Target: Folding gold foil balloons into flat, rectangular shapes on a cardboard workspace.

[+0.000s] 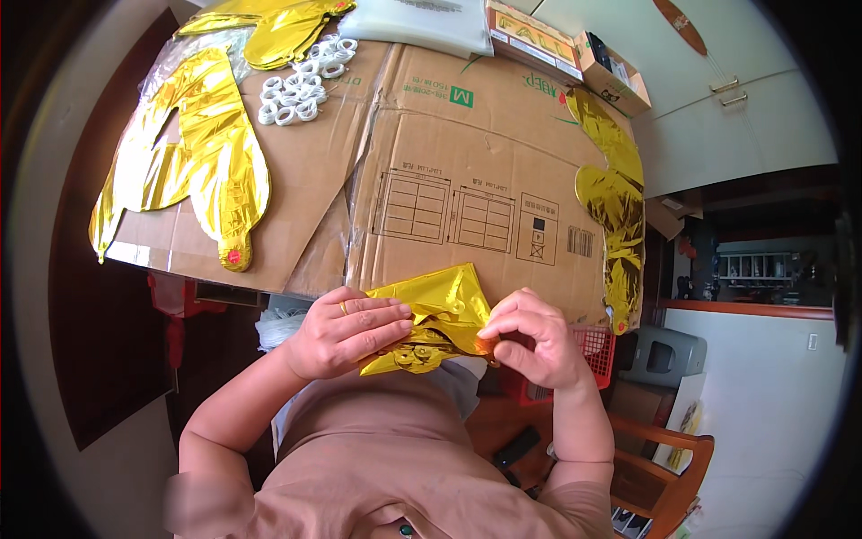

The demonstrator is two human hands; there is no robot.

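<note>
A folded gold foil balloon [440, 301] lies across the table's front edge, its crumpled near part hanging toward my lap. My left hand [346, 334] rests on its left side, fingers stretched out flat over the foil and a ring on one of them; the thumb is hidden. At the balloon's right end, my right hand [532, 340] pinches it between thumb and forefinger by an orange-red spot [486, 344]. The other right fingers are curled.
Flattened cardboard [494, 153] covers the table. Flat gold balloons [220, 166] lie at left, another gold balloon [615, 202] along the right edge. Coiled white ribbons [294, 97], clear plastic bags [417, 25] and small boxes [534, 40] sit farther back. A wooden chair [669, 476] stands at lower right.
</note>
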